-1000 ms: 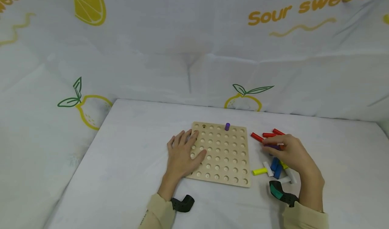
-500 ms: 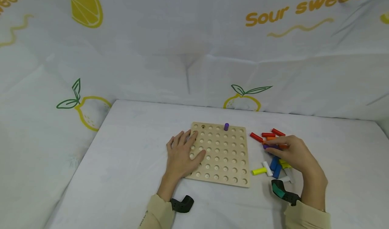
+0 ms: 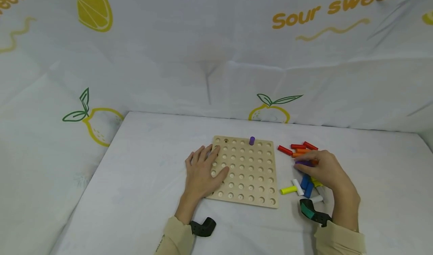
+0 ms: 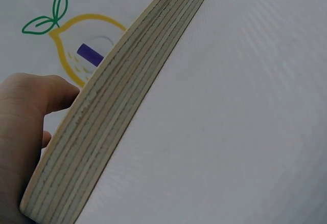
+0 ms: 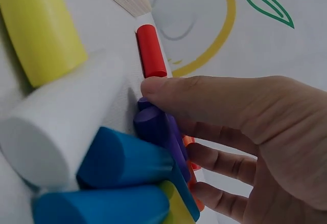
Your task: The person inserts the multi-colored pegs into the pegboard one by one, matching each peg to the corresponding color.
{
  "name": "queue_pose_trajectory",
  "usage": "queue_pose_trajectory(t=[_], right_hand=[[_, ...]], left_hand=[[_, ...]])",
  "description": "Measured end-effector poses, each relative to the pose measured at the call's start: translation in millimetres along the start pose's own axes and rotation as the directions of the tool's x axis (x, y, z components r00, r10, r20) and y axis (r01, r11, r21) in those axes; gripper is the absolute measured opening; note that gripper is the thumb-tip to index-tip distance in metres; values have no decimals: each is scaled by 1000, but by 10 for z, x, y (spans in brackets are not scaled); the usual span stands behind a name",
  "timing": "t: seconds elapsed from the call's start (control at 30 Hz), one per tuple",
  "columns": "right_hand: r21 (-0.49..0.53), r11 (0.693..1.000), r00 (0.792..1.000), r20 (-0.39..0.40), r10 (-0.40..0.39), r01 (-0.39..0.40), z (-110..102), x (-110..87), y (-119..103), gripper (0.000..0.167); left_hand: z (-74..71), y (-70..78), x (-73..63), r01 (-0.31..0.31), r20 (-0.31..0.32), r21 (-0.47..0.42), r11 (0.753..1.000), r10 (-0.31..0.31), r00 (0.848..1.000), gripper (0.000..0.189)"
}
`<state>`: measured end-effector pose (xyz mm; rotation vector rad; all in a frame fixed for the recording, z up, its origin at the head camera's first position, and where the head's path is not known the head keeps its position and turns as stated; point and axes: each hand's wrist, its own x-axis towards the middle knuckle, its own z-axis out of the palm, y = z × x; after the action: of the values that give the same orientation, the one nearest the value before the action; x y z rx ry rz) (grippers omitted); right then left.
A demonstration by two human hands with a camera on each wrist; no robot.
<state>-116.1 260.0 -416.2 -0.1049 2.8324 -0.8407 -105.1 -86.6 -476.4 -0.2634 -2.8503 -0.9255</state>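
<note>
My left hand (image 3: 202, 174) lies with fingers spread over the left side of a square wooden pegboard (image 3: 241, 176), thumb on its face. One purple peg (image 3: 252, 141) stands upright in the board's far row; the left wrist view also shows this purple peg (image 4: 90, 54) beyond the board's thick layered edge. To the right of the board, my right hand (image 3: 324, 168) reaches into a pile of pegs, thumb and fingers around a purple peg (image 3: 303, 163). The right wrist view has the thumb (image 5: 163, 88) over the purple pegs (image 5: 153, 124), fingers behind them.
Red pegs (image 3: 285, 150) and orange pegs lie at the pile's far side. Blue pegs (image 3: 308, 189), a yellow peg (image 3: 288, 190) and white pegs (image 3: 298, 187) lie nearer. A lemon-print cloth (image 3: 169, 59) hangs behind the white-covered table (image 3: 135, 172).
My right hand stays at the pile, with small shifts of the fingers around the purple peg. The red and orange pegs beside it have shifted slightly. My left hand stays on the board.
</note>
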Motion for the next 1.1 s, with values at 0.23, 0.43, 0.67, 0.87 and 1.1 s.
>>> queue_pose_trajectory(t=[0.23,0.43,0.67,0.87,1.1], right_hand=[[-27,1000,1000,-9,0,0,19,-6,27,31],[-26,999,1000,-13,27,-27,22,-5,45,32],[-51,997,998,-36,-53,51,47,34,14,31],[-42,995,996,-25,-90,89,87,80,-44,31],[-46,998,999,-11,-49,49,103,99,-74,33]], left_hand=[[0,12,4,-6,-3,-3,1000,6,1000,71],[6,11,7,-8,-4,7,1000,8,1000,71],[10,3,10,-6,-8,5,1000,6,1000,71],[8,1,9,-1,-6,4,1000,1,1000,71],[8,0,5,-1,-5,7,1000,1,1000,71]])
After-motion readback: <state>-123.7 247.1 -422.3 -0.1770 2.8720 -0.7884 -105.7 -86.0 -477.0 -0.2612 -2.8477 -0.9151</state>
